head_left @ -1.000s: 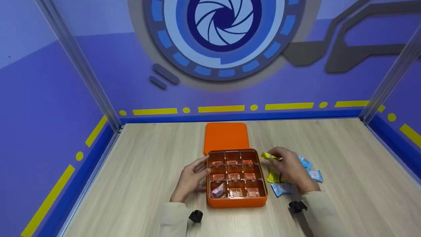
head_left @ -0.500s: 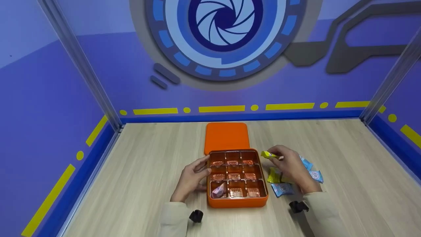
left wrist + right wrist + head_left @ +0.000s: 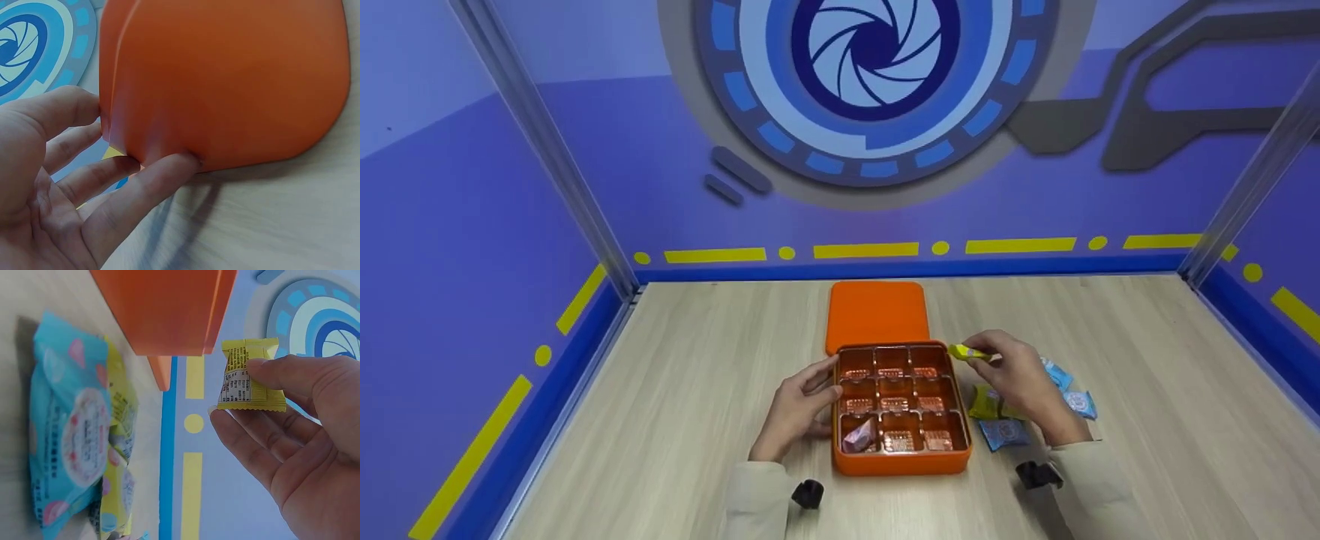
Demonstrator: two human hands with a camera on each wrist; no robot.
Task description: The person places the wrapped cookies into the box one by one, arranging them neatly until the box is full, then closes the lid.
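My right hand pinches a small yellow wrapped candy between thumb and fingers, by the right rim near the back right corner of an orange box. Inside that box is a tray with nine-cell style dividers, and a pink-purple wrapped candy lies in its front left compartment. The other compartments hold nothing visible. My left hand rests against the box's left side, and in the left wrist view its fingertips press on the orange wall.
Behind the box lies an orange lid. Right of it, beneath and around my right hand, are blue wrapped candies and yellow ones. Blue printed panels enclose the wooden table at the back and sides.
The yellow candy in my right hand has shifted slightly left, up to the box's right rim. My left hand stays at the box's side.
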